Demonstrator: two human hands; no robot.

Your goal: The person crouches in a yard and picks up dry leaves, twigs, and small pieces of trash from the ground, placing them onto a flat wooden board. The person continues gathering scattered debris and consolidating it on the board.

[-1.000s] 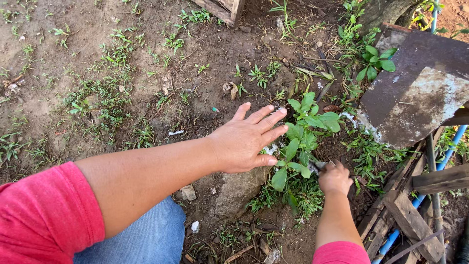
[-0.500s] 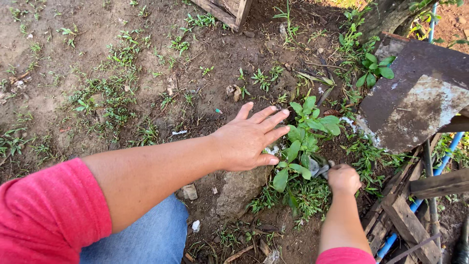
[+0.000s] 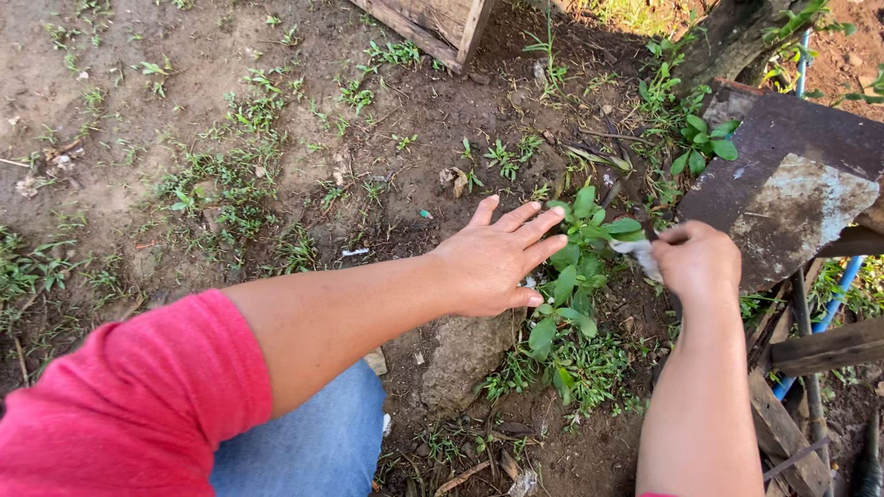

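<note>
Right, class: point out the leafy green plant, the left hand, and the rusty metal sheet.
leafy green plant (image 3: 573, 276), head view, on a leaf in the middle of the plant
left hand (image 3: 493, 262), head view, on the back of the hand
rusty metal sheet (image 3: 792, 179), head view, on its flat top face

I'm looking down at bare brown ground (image 3: 166, 55), patchy with small weeds. Taking the grey stone (image 3: 460, 354) as my marker: a leafy green plant (image 3: 575, 276) grows just right of it, low weeds (image 3: 230, 184) spread well off to its upper left, a wooden box corner (image 3: 442, 23) sits far above it, and a rusty metal sheet (image 3: 792, 184) lies to its upper right, with wooden slats (image 3: 820, 350) right of it.
</note>
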